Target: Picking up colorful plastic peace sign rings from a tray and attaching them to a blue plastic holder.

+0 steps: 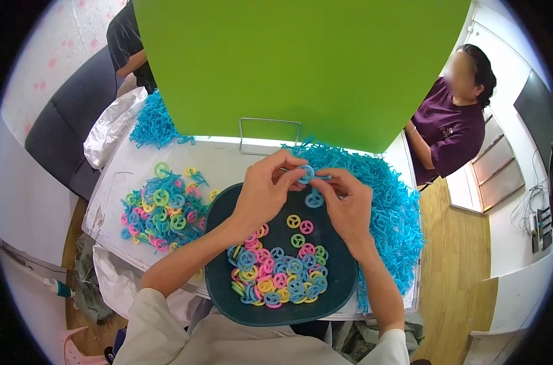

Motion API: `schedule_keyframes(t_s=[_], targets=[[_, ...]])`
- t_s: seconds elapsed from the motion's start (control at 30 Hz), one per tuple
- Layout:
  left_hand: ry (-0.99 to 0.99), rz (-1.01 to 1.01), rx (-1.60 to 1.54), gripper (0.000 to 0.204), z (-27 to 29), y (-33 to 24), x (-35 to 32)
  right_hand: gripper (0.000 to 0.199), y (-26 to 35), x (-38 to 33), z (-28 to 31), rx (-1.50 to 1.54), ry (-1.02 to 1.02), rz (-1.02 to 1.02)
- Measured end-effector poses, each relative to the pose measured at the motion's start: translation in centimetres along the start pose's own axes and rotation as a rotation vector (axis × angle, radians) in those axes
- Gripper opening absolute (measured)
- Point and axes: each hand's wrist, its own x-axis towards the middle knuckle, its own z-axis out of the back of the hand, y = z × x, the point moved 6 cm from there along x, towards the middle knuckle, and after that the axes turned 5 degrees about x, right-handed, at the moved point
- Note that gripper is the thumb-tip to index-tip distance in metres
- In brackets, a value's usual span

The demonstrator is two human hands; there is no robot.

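Note:
Over the far part of a dark green basin point(331, 234), my two hands meet fingertip to fingertip. My left hand point(264, 190) is closed, pinching a small blue spoked plastic wheel point(305, 175) between thumb and forefinger. In a pinch too, my right hand point(347, 210) grips a thin blue plastic stick point(322, 177) right beside that wheel. Just beneath the fingers shows another blue wheel point(314, 198); I cannot tell whether it hangs or lies in the basin. Many pink, yellow, green and blue wheels point(279, 280) lie in the basin's near half.
Left of the basin is a mixed heap of wheels and sticks point(164, 207) on the white table point(136, 164). Blue sticks point(389, 213) pile up along the right, with more at the far left. A green panel point(301, 67) stands behind, and a person point(456, 121) is at the right.

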Motion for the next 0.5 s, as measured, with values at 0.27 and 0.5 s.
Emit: schedule_keyframes(t_s=[0.27,0.5], targets=[[-0.008,0.000,-0.185,0.012,-0.37,-0.02,-0.54,0.012,-0.54,0.01,-0.07,0.103,-0.042,-0.119],[-0.087,-0.054,-0.037,0.014,-0.51,-0.50,-1.00,0.014,-0.39,0.00,-0.11,0.144,-0.044,-0.186]])
